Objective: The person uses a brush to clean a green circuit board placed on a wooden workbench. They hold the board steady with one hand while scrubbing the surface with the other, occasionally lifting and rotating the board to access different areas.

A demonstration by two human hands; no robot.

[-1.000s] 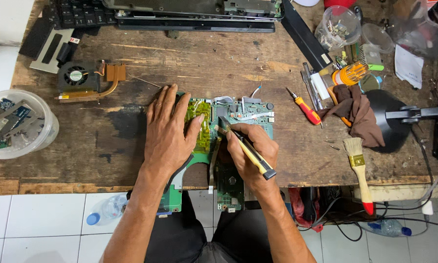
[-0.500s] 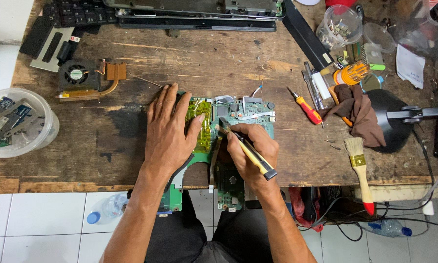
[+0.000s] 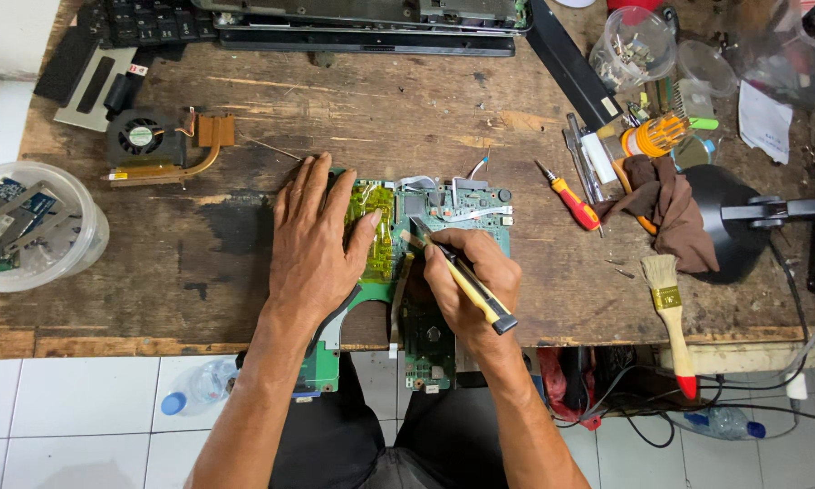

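- Two hands at work over one green circuit board (image 3: 462, 204), laid across the front edge of the wooden counter (image 3: 380, 109), lower part overhanging toward the lap.
- Left hand (image 3: 312, 244): spread flat, palm down, fingers wide, pressing the board's left half; thumb resting on the yellow film patch (image 3: 377, 201).
- Right hand (image 3: 471, 285): closed in a pen grip around a screwdriver with a black-and-yellow handle (image 3: 469, 285); tip set down on the board just right of the film patch, shaft tilted back toward the wrist.
- Step in hand, as judged: working a fastener or small fitting near the board's middle, left hand serving as clamp. Exact point under the tip too small to tell.
- Next move, as judged: calls for steady downward pressure on the tool, tip kept seated, board held from sliding over the counter edge.
- Nearby, untouched: red-and-yellow screwdriver (image 3: 570, 204) to the right of the board; paint brush with red-tipped handle (image 3: 668, 312) near the counter's right front; brown rag (image 3: 661, 204) beside a black lamp head (image 3: 724, 213).
- Farther off: cooling fan with copper heat pipe (image 3: 154, 140) at upper left; clear tub of spare boards (image 3: 27, 226) at the left edge; clear cup of small parts (image 3: 632, 45) at upper right; laptop shell (image 3: 362, 23) along the back.
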